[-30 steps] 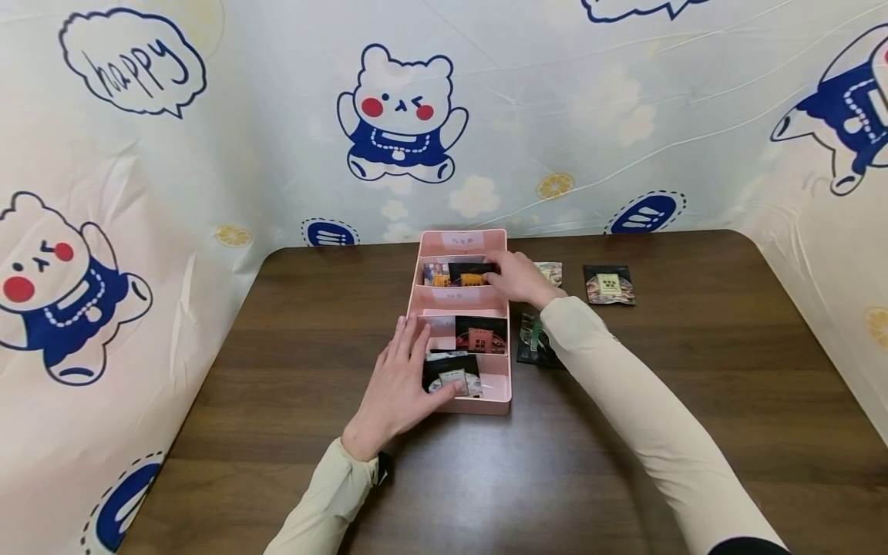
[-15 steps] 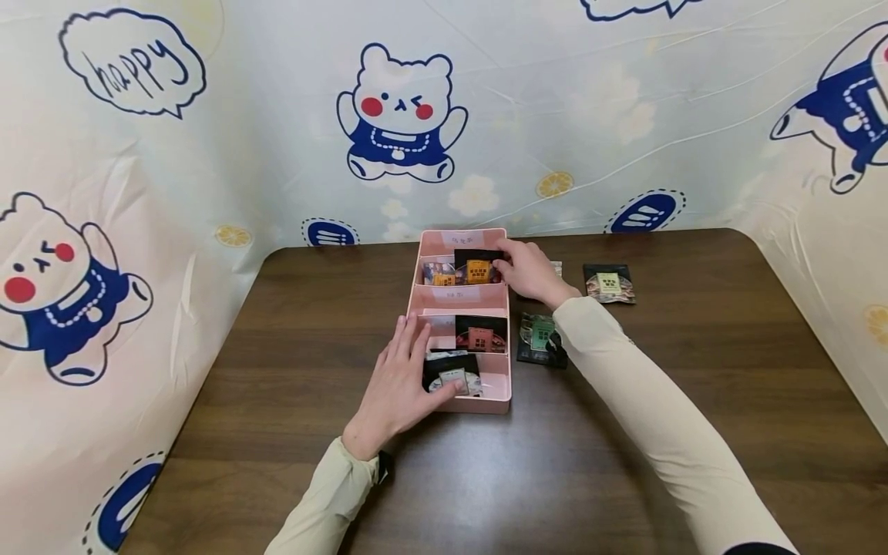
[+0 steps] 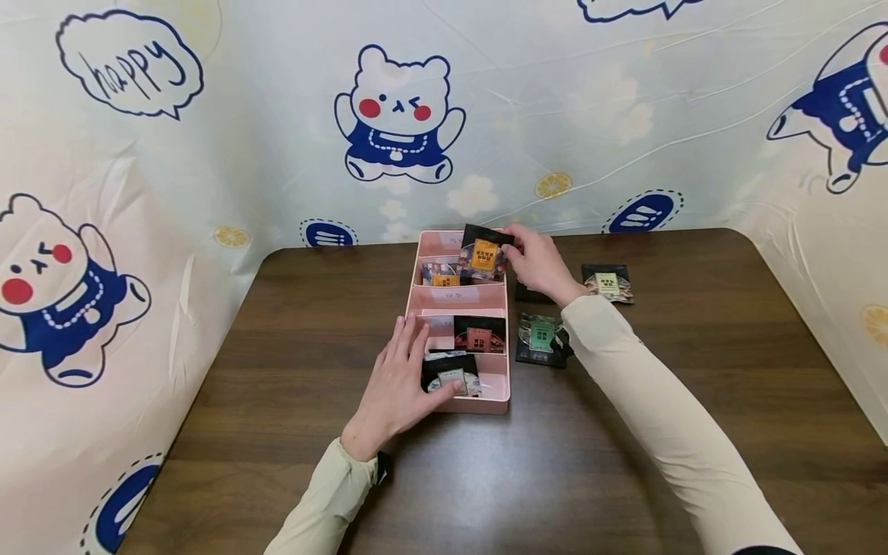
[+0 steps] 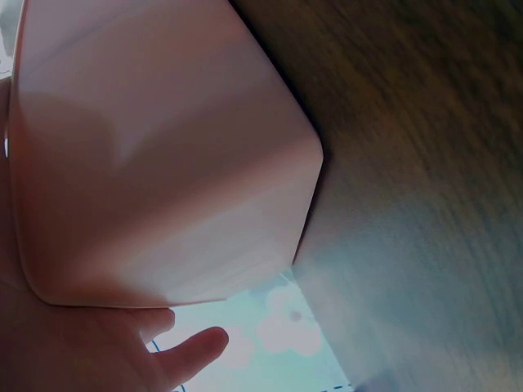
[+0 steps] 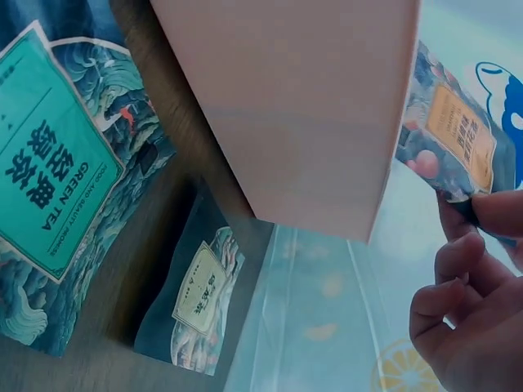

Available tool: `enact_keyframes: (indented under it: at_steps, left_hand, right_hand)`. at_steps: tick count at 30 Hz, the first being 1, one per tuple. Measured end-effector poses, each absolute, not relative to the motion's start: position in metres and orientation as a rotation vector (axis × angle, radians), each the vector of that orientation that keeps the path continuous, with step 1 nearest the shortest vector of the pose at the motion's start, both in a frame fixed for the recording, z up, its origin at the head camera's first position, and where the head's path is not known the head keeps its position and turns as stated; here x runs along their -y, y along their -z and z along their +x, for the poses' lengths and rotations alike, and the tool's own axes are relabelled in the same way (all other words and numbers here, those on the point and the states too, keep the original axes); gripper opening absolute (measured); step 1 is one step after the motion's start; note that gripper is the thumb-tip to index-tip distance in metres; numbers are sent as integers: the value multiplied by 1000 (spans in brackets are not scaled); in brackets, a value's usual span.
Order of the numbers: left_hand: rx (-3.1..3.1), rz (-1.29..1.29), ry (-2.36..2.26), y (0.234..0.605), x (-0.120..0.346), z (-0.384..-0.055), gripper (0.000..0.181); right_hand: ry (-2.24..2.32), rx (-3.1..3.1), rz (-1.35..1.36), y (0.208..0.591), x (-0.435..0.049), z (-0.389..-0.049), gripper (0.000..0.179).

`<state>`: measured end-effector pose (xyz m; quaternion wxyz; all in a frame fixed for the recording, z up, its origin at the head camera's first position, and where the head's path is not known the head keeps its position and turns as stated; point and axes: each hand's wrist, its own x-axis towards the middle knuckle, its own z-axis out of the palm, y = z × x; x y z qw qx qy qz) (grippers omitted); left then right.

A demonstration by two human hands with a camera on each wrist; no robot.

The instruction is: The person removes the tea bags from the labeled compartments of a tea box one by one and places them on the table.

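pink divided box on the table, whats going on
A person's right hand pinches an orange-labelled sachet, tilted, at the far end of the pink divided box; the left hand rests on the box's left side. A second orange-labelled sachet, a red-labelled sachet and a grey-labelled sachet sit in its compartments. On the table, to the right, lie a green tea sachet and a yellow-labelled sachet.

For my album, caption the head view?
Left hand on a pink box, right hand pinching an orange-labelled sachet at its far end.

An orange-labelled black sachet [image 3: 483,256] is tilted over the divided pink box [image 3: 496,385]
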<state>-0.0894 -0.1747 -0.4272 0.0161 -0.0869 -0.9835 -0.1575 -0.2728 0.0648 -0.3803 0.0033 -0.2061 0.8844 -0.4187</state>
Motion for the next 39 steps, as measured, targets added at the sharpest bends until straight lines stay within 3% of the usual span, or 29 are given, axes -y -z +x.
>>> enact_keyframes:
  at_steps: [13, 20, 39]
  left_hand:
    - [3067, -264, 494, 428, 175, -89, 101]
    - [3064, -269, 486, 427, 174, -89, 100]
    - [3062, -275, 502, 427, 174, -89, 98]
  right_hand:
    - [1358, -2787, -360, 383, -79, -275, 29]
    - [1244, -2745, -396, 390, -97, -276, 35]
    - [981, -2582, -507, 394, -180, -268, 29]
